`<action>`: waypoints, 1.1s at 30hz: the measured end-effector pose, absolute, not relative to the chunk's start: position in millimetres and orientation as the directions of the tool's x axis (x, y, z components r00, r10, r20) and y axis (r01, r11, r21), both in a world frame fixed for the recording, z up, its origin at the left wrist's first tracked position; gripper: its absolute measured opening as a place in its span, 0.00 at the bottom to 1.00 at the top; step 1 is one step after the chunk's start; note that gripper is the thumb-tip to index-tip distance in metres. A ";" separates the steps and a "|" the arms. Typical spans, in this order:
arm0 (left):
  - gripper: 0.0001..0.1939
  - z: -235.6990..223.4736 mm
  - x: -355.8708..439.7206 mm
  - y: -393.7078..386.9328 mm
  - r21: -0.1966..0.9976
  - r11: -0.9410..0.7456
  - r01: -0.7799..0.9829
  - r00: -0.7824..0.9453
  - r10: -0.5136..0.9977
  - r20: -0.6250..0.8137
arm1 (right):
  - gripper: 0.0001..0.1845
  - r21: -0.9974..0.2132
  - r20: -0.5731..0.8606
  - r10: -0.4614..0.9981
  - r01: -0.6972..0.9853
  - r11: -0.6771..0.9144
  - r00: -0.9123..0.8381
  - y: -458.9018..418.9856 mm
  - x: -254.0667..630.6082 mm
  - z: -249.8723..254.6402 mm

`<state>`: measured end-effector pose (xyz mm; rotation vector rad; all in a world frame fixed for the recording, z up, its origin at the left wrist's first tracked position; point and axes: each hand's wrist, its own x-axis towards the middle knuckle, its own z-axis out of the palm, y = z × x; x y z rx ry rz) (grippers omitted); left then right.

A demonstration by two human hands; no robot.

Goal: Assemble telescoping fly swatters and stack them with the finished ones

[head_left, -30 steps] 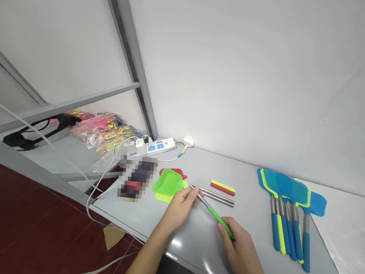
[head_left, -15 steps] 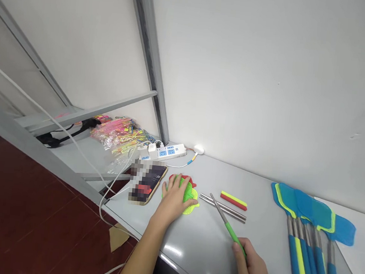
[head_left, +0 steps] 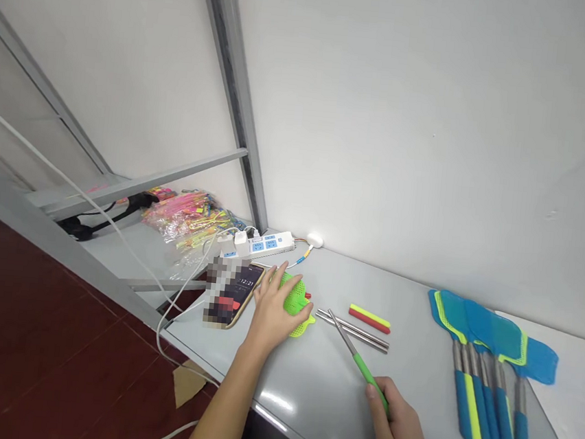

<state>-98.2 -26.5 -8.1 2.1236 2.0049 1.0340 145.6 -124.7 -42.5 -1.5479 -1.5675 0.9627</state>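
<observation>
My left hand [head_left: 274, 312] spans a green perforated fly-swatter head [head_left: 293, 295], its thumb on the near right edge and its fingers at the far left. Under that head show a yellow-green swatter head [head_left: 305, 328] and a bit of a red one [head_left: 308, 295]. In my right hand [head_left: 393, 415] is a metal swatter rod with a green handle [head_left: 367, 373], gripped by the handle, the bare tip pointing up and left. Past the tip, loose metal rods [head_left: 364, 336] lie on the grey table [head_left: 317, 394], near a yellow and a red handle tube [head_left: 370, 319].
Several blue and yellow swatters [head_left: 490, 363] lie together on the right, beside a white sheet [head_left: 569, 405]. A phone [head_left: 241, 294] is left of my left hand, with a power strip [head_left: 269, 243] behind. Bagged colourful items [head_left: 194, 220] rest beyond the metal frame [head_left: 233, 83].
My left fingers have moved up and spread round the green swatter head, which now sits higher and more tilted and covers most of the red one. My right hand keeps its hold on the green-handled rod.
</observation>
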 end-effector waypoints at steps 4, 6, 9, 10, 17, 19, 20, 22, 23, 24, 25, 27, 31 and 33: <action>0.25 1.7 -84.7 -32.2 0.634 -0.350 0.690 -0.011 0.870 0.492 | 0.21 -0.905 0.030 1.000 0.425 0.029 -0.006 -128.7 147.9 -39.7; 0.24 1.9 -76.6 -34.0 0.724 -0.404 0.560 0.003 0.875 0.485 | 0.20 -0.918 0.074 0.997 0.393 0.058 0.025 -133.4 148.7 -39.0; 0.22 -1.6 -66.1 -34.5 0.848 -0.416 0.329 0.031 0.902 0.430 | 0.19 -0.916 0.157 0.985 0.384 0.119 0.070 -140.3 154.7 -41.9; 0.22 -3.1 -63.2 -34.0 0.878 -0.405 0.256 0.049 0.912 0.407 | 0.18 -0.906 0.186 0.980 0.398 0.142 0.073 -142.0 158.2 -43.7; 0.18 -12.2 -47.8 -26.2 0.917 -0.344 0.201 0.101 0.939 0.330 | 0.17 -0.844 0.266 0.962 0.499 0.198 0.067 -146.2 179.5 -49.4; 0.17 -14.0 -45.8 -24.3 0.905 -0.329 0.270 0.074 0.944 0.321 | 0.17 -0.839 0.249 0.965 0.515 0.174 0.080 -147.3 182.7 -48.9; 0.17 -15.0 -45.6 -23.5 0.898 -0.330 0.292 0.049 0.943 0.330 | 0.17 -0.834 0.245 0.967 0.525 0.172 0.071 -148.2 184.7 -48.9; 0.17 -17.3 -46.7 -21.8 0.886 -0.343 0.313 -0.010 0.931 0.364 | 0.17 -0.819 0.243 0.969 0.543 0.183 0.039 -150.7 189.8 -50.1; 0.17 -18.6 -47.9 -20.9 0.880 -0.351 0.319 -0.035 0.924 0.381 | 0.17 -0.813 0.242 0.970 0.552 0.185 0.032 -152.2 193.0 -51.1; 0.17 -20.0 -49.3 -20.1 0.877 -0.357 0.322 -0.056 0.918 0.394 | 0.18 -0.808 0.241 0.970 0.560 0.182 0.032 -153.9 196.2 -52.3; 0.17 -21.3 -50.9 -19.2 0.875 -0.360 0.322 -0.071 0.913 0.402 | 0.18 -0.804 0.238 0.970 0.568 0.174 0.039 -155.6 199.4 -53.5; 0.17 -23.5 -53.6 -17.6 0.873 -0.365 0.324 -0.089 0.907 0.412 | 0.17 -0.798 0.233 0.971 0.582 0.158 0.057 -158.4 205.1 -55.6; 0.18 -25.2 -55.7 -16.5 0.864 -0.377 0.333 -0.097 0.898 0.429 | 0.16 -0.797 0.241 0.969 0.582 0.162 0.060 -160.4 210.4 -56.8; 0.17 -24.9 -55.3 -17.0 0.859 -0.388 0.335 -0.091 0.894 0.439 | 0.16 -0.800 0.242 0.969 0.575 0.171 0.049 -159.8 210.1 -56.5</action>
